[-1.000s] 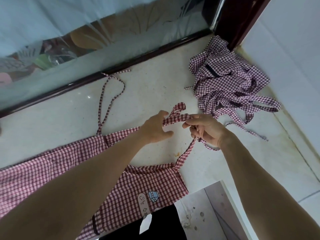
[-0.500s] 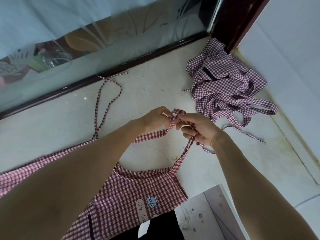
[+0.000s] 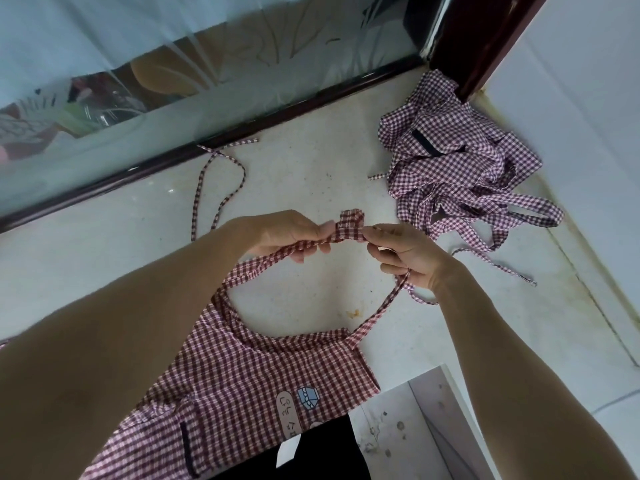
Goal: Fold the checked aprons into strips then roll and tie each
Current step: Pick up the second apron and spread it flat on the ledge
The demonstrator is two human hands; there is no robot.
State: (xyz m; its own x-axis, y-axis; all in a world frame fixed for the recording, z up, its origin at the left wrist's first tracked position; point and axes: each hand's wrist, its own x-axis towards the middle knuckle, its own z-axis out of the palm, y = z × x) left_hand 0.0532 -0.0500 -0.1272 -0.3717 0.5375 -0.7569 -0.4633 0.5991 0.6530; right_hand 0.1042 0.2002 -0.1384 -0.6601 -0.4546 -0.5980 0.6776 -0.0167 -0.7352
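Observation:
A red-and-white checked apron [image 3: 263, 372] lies spread on the pale counter [image 3: 311, 174], its bib toward me with a small printed patch. Its neck strap [image 3: 349, 225] is lifted off the counter in a loop. My left hand [image 3: 291, 233] pinches the strap on the left of a small bunched fold at the loop's top. My right hand [image 3: 401, 254] pinches the strap just right of that fold, and a thin strap runs under its fingers. A waist tie [image 3: 221, 178] trails toward the back. My left forearm hides much of the apron's left side.
A heap of crumpled checked aprons [image 3: 453, 174] with loose ties lies at the back right corner by a dark post [image 3: 485, 39] and white wall. A dark-framed glass panel [image 3: 173, 98] runs along the back. The counter edge drops off at the lower right.
My hands have lifted the neck strap a little and drawn close together. The strap's top is now bunched into a small fold between my fingertips. The bib has slid slightly.

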